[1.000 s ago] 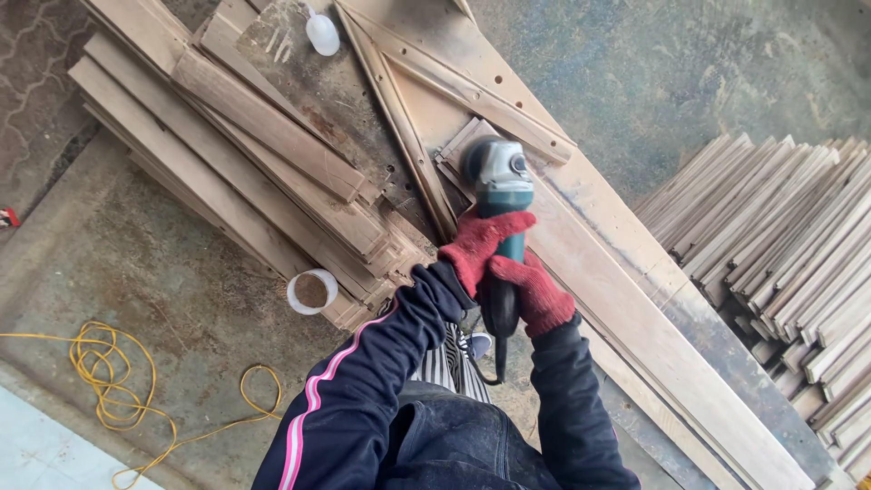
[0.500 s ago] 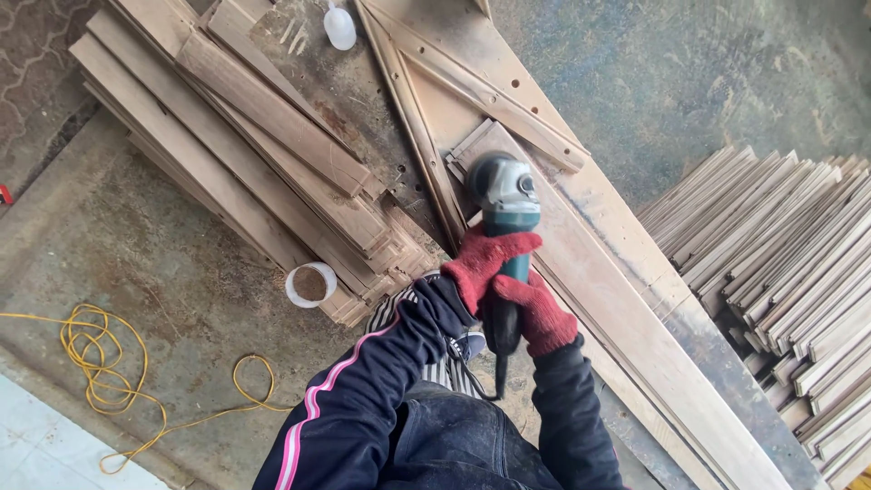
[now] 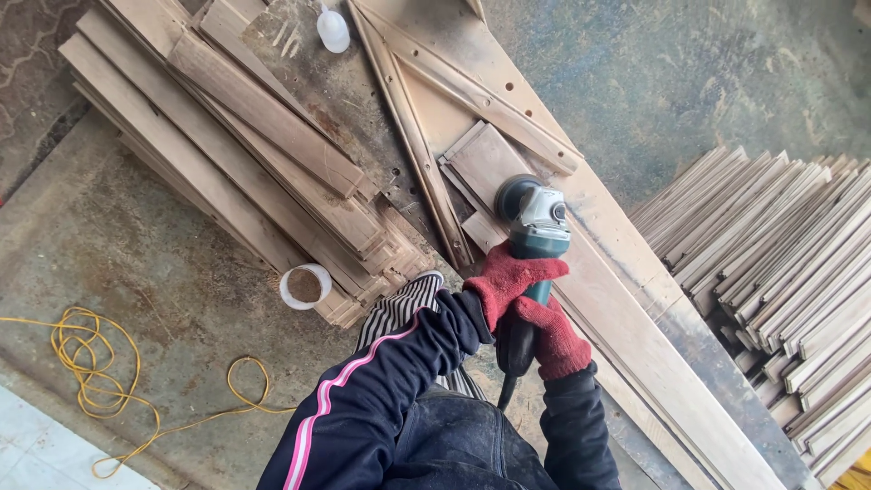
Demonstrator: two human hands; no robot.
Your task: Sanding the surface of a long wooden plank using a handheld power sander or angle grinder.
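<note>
- So, left hand (image 3: 511,278) and right hand (image 3: 555,334), both gloved, clamp the angle grinder (image 3: 535,227), its disc on the small board (image 3: 490,168) atop the worktop (image 3: 635,318).
- Board looks unclamped; I reckon the disc could grab and kick it.

1. A small white plastic bottle (image 3: 332,28) lies near the top edge of the view, on a dusty dark board among the stacked wooden planks. It is rounded, with a narrow nozzle pointing up and to the left. No label can be made out on it.
2. A round white container (image 3: 305,286) stands open on the concrete floor, just beside the lower end of the plank stack. Its inside looks brown. Its wall is plain white.
3. No signs or screens show anywhere in the view.
</note>
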